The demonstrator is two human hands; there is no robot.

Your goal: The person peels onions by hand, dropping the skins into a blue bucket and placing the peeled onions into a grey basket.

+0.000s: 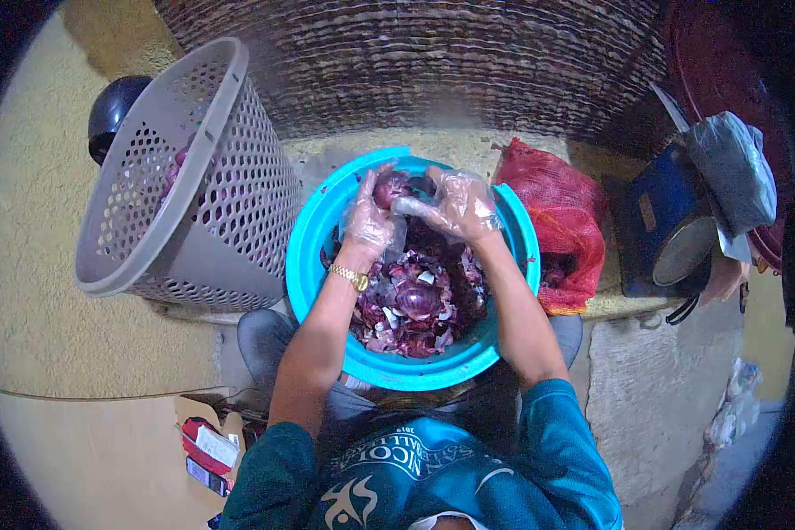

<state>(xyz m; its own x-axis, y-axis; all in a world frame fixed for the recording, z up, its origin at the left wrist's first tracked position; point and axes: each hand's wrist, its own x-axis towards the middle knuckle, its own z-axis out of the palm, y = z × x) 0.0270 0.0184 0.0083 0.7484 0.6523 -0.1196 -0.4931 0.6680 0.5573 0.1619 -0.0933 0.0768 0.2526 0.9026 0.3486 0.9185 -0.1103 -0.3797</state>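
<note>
A turquoise basin (397,375) holds red onions and loose purple skins (420,300). Over its far part, my left hand (369,221), in a clear plastic glove, has its fingers round a red onion (391,187). My right hand (464,208), also gloved, is bent beside that onion, its thumb reaching toward it. Something dark shows between the fingers of my right hand, too unclear to name. A gold watch (351,277) is on my left wrist.
At the left stands a tall grey perforated basket (247,194) with onions inside. Right of the basin lies a red mesh sack (556,212), then a blue scale (667,221) with a plastic-wrapped item (729,163) on top. A phone (207,477) lies at the lower left.
</note>
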